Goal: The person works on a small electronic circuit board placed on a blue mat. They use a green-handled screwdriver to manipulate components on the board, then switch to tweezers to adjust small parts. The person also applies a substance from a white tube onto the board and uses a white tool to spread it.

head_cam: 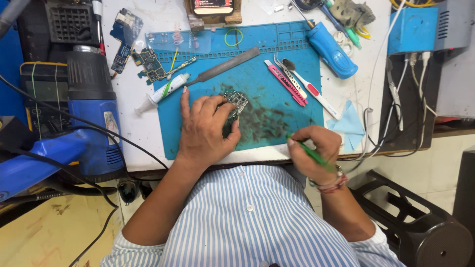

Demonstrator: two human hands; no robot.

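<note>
Blue mat (277,89); left hand (205,131) on circuit board (235,103); right hand (316,151) gripping green tool (309,151)

A small green circuit board (234,103) lies flat on the blue mat, half covered by fingers. A slim green tool (310,152) is gripped, tilted toward the mat's near edge.

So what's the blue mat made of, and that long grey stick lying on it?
The blue mat looks like soft rubber or silicone: matte, with moulded ridges and little trays along its top edge, and dark smudges. The long grey stick seems to be a metal file: dull grey, flat and straight, no shine. The left hand presses a small circuit board onto the mat.
</note>
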